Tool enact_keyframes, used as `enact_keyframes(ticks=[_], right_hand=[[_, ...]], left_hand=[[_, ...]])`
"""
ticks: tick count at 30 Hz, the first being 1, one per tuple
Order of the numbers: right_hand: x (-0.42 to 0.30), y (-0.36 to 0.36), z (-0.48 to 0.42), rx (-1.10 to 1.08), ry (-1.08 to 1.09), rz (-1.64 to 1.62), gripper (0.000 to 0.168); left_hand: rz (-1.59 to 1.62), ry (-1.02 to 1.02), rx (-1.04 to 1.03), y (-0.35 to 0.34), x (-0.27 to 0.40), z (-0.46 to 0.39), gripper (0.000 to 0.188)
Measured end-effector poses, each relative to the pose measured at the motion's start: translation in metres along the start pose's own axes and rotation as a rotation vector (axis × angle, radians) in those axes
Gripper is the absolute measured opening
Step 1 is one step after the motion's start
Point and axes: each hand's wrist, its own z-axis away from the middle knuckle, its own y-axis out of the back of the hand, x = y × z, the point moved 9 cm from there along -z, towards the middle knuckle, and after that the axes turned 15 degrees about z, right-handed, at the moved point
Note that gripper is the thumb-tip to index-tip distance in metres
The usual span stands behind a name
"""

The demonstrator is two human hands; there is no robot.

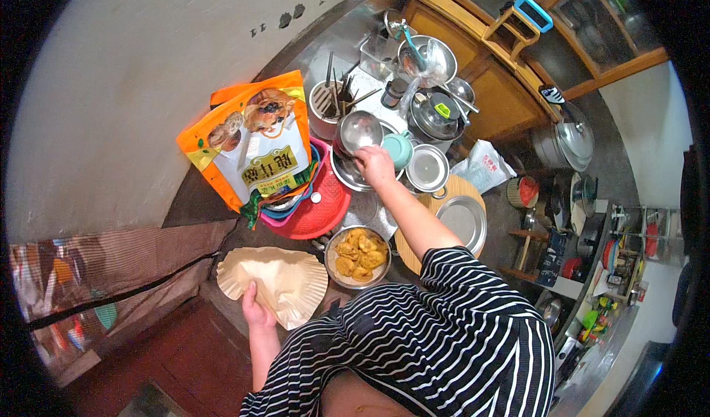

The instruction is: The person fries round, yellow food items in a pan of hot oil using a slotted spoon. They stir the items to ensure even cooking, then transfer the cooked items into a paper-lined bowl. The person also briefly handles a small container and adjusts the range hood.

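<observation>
In my left hand [258, 310] is a pleated paper liner [272, 278], pinched at its near edge with the thumb on top. My right hand [378, 167] reaches forward and grips the near rim of a small stainless steel bowl [360, 129]. That bowl is tilted above a larger steel basin [345, 167], beside a teal cup or lid [397, 150]. Close to my body stands a round dish [334, 272] holding yellow-brown cooked pieces [361, 255]. My right fingertips are partly hidden by the hand.
Left are a red plastic basket [327, 211] and an orange-and-white printed bag [260, 139]. A utensil holder [324, 103] stands behind. To the right are a lidded pot [435, 114], a small steel pot [427, 167] and a round wooden board [410, 250] bearing a steel plate [463, 223].
</observation>
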Motion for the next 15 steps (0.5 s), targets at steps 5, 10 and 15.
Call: enact_keyframes(ticks=[5, 10, 15], right_hand=[[0.019, 0.013, -0.018, 0.174, -0.091, -0.075, 0.02], [0.076, -0.023, -0.061, -0.112, -0.316, 0.199, 0.032], [0.092, -0.077, -0.082, -0.398, -0.229, -0.138, 0.028]], left_hand=[[-0.012, -0.001, 0.019, 0.013, 0.0, -0.003, 0.047], [-0.008, 0.043, 0.003, 0.005, -0.009, -0.006, 0.048], [-0.009, 0.06, 0.006, -0.003, -0.013, -0.002, 0.051]])
